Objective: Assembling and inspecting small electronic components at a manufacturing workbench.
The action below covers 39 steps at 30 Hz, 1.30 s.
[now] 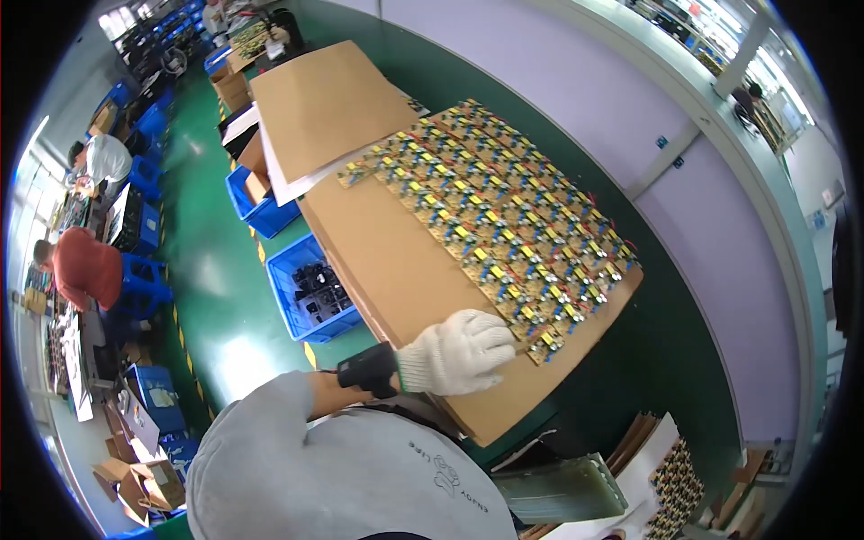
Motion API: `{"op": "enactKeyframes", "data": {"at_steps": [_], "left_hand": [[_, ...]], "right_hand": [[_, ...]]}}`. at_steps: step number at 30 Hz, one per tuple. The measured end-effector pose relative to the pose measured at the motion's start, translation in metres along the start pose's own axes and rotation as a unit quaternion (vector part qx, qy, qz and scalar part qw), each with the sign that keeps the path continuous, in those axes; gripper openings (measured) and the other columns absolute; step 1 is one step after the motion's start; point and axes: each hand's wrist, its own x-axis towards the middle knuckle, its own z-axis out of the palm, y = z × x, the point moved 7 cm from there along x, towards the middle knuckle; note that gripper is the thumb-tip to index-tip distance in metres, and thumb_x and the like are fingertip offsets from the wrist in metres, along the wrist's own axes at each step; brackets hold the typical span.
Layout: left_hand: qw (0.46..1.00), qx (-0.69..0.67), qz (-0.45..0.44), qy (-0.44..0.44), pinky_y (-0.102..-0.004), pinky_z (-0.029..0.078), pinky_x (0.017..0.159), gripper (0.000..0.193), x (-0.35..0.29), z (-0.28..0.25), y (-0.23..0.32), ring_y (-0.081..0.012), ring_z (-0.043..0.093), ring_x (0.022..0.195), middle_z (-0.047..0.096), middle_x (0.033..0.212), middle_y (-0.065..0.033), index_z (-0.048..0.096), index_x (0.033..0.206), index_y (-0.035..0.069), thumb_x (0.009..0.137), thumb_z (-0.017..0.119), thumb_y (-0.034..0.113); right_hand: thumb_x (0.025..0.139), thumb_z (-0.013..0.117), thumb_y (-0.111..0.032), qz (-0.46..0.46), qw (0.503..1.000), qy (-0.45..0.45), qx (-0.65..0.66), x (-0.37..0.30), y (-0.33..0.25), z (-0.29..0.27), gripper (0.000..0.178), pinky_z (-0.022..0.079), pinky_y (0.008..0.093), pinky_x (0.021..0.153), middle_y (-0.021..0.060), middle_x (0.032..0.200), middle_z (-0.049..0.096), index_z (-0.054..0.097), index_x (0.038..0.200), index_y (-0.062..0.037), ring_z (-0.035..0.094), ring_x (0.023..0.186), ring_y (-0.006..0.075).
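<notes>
The left arm, bare at the forearm [333, 397] below a short grey sleeve [256, 414], bends at the elbow and reaches across in front of the torso [387, 477], a black band with a boxy device [367, 371] around its wrist. The left hand [459, 353], in a white knitted glove, lies back upward with its fingers [493, 337] pointing right, close together and loosely bent, while the thumb [481, 384] sits on the side nearer the body.

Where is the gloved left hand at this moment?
In the head view, the left hand is below centre, over brown cardboard, left of the nearest circuit boards.
</notes>
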Motion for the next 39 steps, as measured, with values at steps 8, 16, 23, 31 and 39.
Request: {"op": "enactKeyframes", "data": {"at_steps": [8, 16, 23, 31, 39], "left_hand": [[1.0, 0.027, -0.012, 0.002, -0.0407, 0.048, 0.087, 0.033, 0.011, -0.002, 0.006, -0.0264, 0.059, 0.102, 0.06, 0.103, -0.0068, 0.062, 0.1, 0.009, 0.071, 0.072, 0.022], [0.999, 0.046, -0.012, 0.013, -0.0419, 0.05, 0.081, 0.036, 0.015, 0.001, 0.002, -0.0286, 0.06, 0.097, 0.061, 0.103, -0.0096, 0.063, 0.099, 0.008, 0.067, 0.073, 0.02], [0.998, 0.055, -0.019, 0.024, -0.0426, 0.049, 0.082, 0.036, 0.002, 0.001, 0.008, -0.0294, 0.06, 0.098, 0.061, 0.104, -0.0087, 0.063, 0.099, 0.008, 0.067, 0.072, 0.02], [0.999, 0.038, 0.009, -0.022, -0.0435, 0.047, 0.086, 0.03, 0.023, 0.002, 0.016, -0.0317, 0.059, 0.101, 0.062, 0.106, -0.0106, 0.063, 0.099, 0.006, 0.071, 0.069, 0.017], [0.994, 0.111, -0.008, -0.006, -0.0429, 0.04, 0.096, 0.029, 0.006, 0.007, 0.009, -0.0334, 0.055, 0.109, 0.061, 0.113, -0.0139, 0.062, 0.108, 0.004, 0.08, 0.066, 0.013]], "right_hand": [[0.09, 0.06, -0.026, 0.113, 0.981, -0.119, 0.108, 0.031, 0.018, 0.005, 0.039, 0.047, 0.04, 0.089, 0.0135, 0.113, 0.061, 0.055, 0.121, -0.0027, 0.058, 0.1, 0.028], [0.087, 0.067, -0.019, 0.206, 0.929, -0.223, 0.213, 0.017, 0.049, 0.031, 0.044, 0.047, 0.0377, 0.091, 0.0145, 0.118, 0.061, 0.054, 0.124, -0.0005, 0.058, 0.104, 0.0273], [0.074, 0.077, -0.005, 0.083, 0.788, -0.223, 0.568, -0.008, 0.023, 0.021, 0.085, 0.041, 0.0356, 0.099, 0.012, 0.144, 0.042, 0.032, 0.146, -0.0063, 0.045, 0.126, 0.0247], [0.08, 0.074, -0.029, 0.133, 0.747, -0.223, 0.612, -0.083, 0.021, -0.029, 0.036, 0.05, 0.0302, 0.065, 0.005, 0.088, 0.067, 0.065, 0.104, -0.0024, 0.062, 0.074, 0.0161], [0.082, 0.074, -0.011, 0.203, 0.549, -0.205, 0.784, -0.12, -0.03, -0.161, 0.029, 0.051, 0.0249, 0.058, 0.0025, 0.082, 0.063, 0.056, 0.103, -0.0026, 0.06, 0.064, 0.0117]]}}
